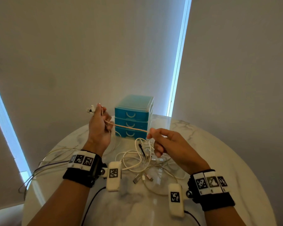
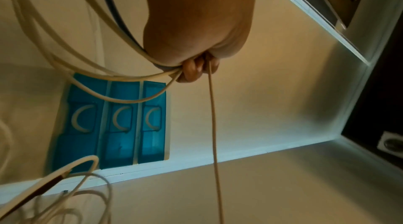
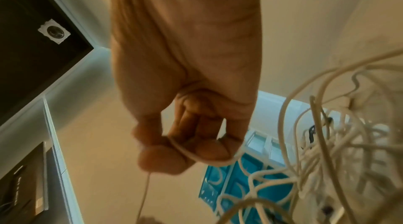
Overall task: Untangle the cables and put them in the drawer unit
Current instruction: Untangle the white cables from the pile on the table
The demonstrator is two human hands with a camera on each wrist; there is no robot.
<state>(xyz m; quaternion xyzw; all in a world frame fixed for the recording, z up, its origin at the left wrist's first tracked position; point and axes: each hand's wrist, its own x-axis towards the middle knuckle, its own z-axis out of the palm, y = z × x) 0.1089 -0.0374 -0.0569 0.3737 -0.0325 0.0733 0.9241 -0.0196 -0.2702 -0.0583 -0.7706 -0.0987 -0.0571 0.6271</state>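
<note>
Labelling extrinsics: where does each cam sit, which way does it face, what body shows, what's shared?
Head: on the head, faces forward-down at the table; both forearms, left hand, right hand.
Left wrist: looks along the left hand at the drawer unit.
Right wrist: looks along the right hand at the cable pile.
Shared: all three show the drawer unit and the taut cable.

A round white marble table is seen in front. Behind the table, pale roller blinds are drawn down, with a bright strip of window showing between them.
</note>
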